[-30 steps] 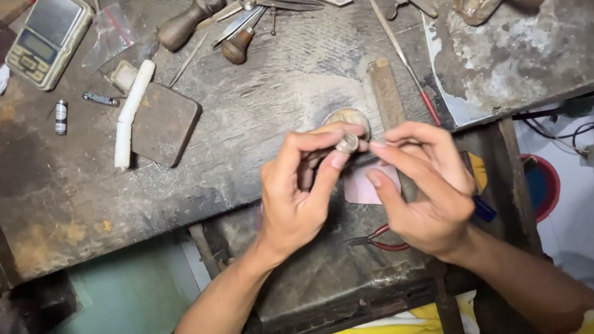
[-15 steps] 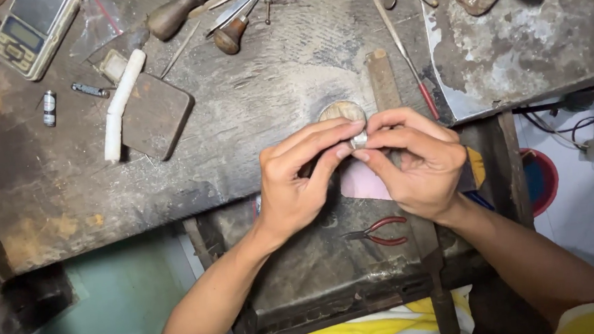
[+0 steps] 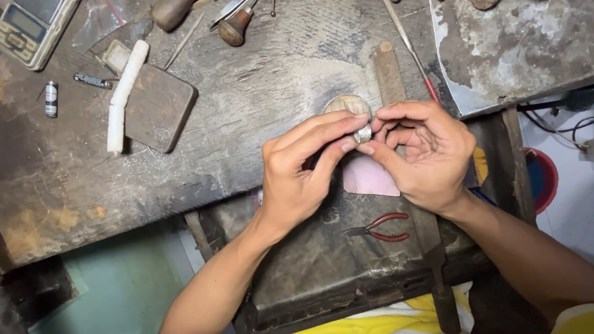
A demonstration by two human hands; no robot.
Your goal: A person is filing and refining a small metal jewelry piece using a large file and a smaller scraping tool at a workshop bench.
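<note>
We work over a dark, scarred surface (image 3: 249, 107), and we place everything else by the round wooden peg end (image 3: 346, 104) at its near edge. Below that peg hangs a dark catch tray (image 3: 322, 286), with a pink scrap (image 3: 368, 177) and red-handled pliers (image 3: 381, 228) lying in it. Right of the peg a long flat file (image 3: 388, 73) runs up the surface, and a thin red-handled needle tool (image 3: 403, 32) lies just beside it. Far to the upper left of the peg sit a dark slab (image 3: 159, 107) with a white stick (image 3: 126, 92) across its edge, and a small pocket scale (image 3: 33, 29) beyond them. Above the peg we see wooden-handled gravers (image 3: 226, 15).

Our left hand (image 3: 304, 170) and right hand (image 3: 428, 148) meet just below and to the right of the peg. Both are closed in a fingertip pinch on a small silver metal piece (image 3: 362, 135), thumbs under and forefingers over it, the other fingers curled.

We judge the piece to be light, hard and stiff, and smooth enough to slip or spring out of a loose pinch. Its exact form is too small for us to tell. We would hold it by its outer edges with the fingertips, close over the tray, pressing evenly and no harder than needed, since thin metal may bend.
</note>
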